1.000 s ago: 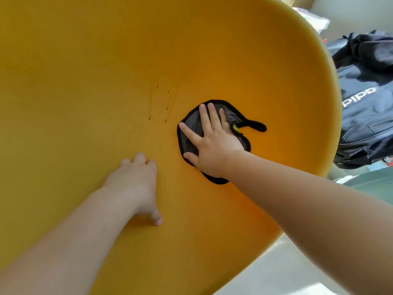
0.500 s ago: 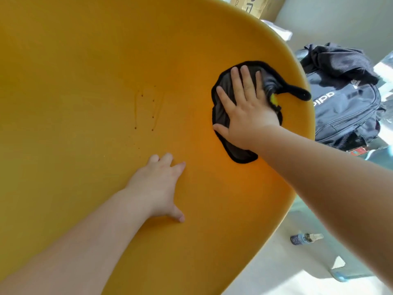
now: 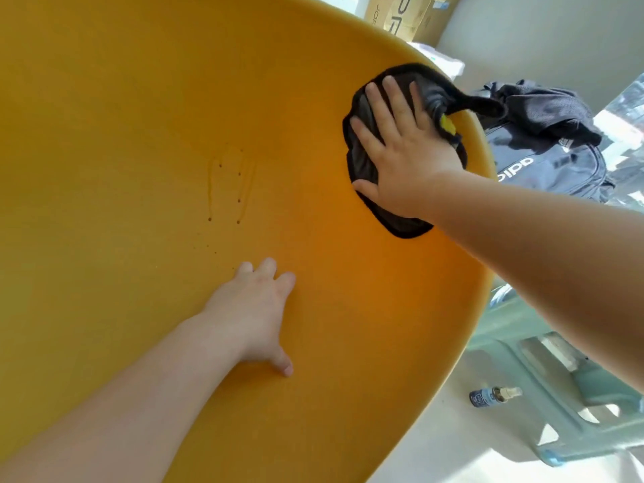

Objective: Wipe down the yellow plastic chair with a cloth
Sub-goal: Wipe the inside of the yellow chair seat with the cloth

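Pressing flat on a dark cloth (image 3: 404,224), the right hand (image 3: 406,151) lies open with its fingers straight and slightly spread, the palm and all the fingers on the fabric. It curls round nothing. The cloth is pinned under it against the yellow plastic chair (image 3: 139,116), close to the chair's curved edge. Fabric shows beyond the fingertips, beside the thumb and below the heel of the hand. On the little-finger side a dark loop of the cloth (image 3: 484,104) sticks out past the chair's edge, and a small yellow tag (image 3: 447,124) sits just beside that finger.

The left hand (image 3: 256,315) is also released. Its fingers are straight and rest flat on the bare yellow surface, with the thumb stretched out toward the camera. It holds nothing and lies well apart from the cloth, lower on the chair and nearer the person than the right hand. Just beyond its fingertips a few thin drip marks (image 3: 226,190) with small dark dots run down the plastic.

Past the chair's edge, beyond the right hand, a dark backpack (image 3: 557,169) with white lettering stands with a dark garment (image 3: 543,106) heaped on it. Cardboard boxes (image 3: 400,12) are further off, above the fingertips. Under the right forearm a small spray bottle (image 3: 491,395) lies on the pale floor (image 3: 453,454), next to a pale green plastic frame (image 3: 557,388).
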